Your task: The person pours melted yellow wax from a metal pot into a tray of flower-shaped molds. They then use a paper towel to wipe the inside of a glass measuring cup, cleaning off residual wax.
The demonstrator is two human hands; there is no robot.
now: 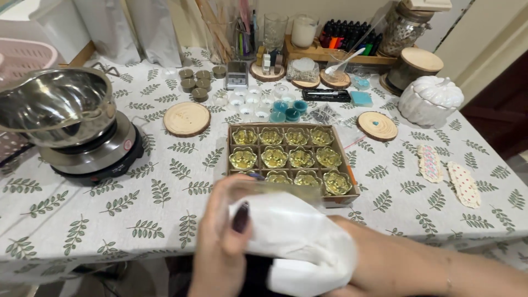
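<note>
Both hands grip the white bag at the worktop's near edge: left hand pinches its top, right hand underneath. Best held level, clear of gold cups.

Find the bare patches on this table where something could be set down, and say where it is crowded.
Free cloth lies between the hotplate and the cardboard tray of gold cups, and right of the tray toward the two patterned pads. The back edge by the wooden discs and jars is crowded.
</note>
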